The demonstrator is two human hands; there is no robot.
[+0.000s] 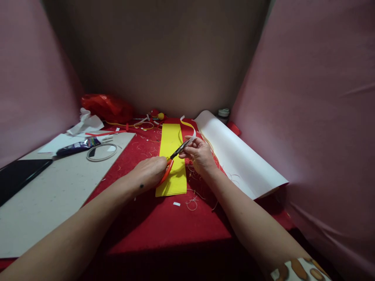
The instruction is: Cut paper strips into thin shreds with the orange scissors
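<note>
My left hand (152, 170) is closed on the orange handles of a pair of scissors (167, 174). Their dark blades point up and to the right, towards the fingers of my other hand. Pinched in my right hand (202, 155) is a narrow paper strip (192, 127), yellow on one face and white on the other, its free end curling up and away. The blade tips lie at the strip; whether they have cut into it cannot be made out. Beneath both hands a yellow corrugated sheet (172, 186) lies lengthwise on the red cloth (164, 226).
A white roll of paper (240, 152) lies on the right. On the left, a pale board (73, 183) bears a dark tube (78, 146), a coiled cord (102, 159) and a black flat object (25, 175). Behind are a red plastic bag (107, 107) and scattered trimmings.
</note>
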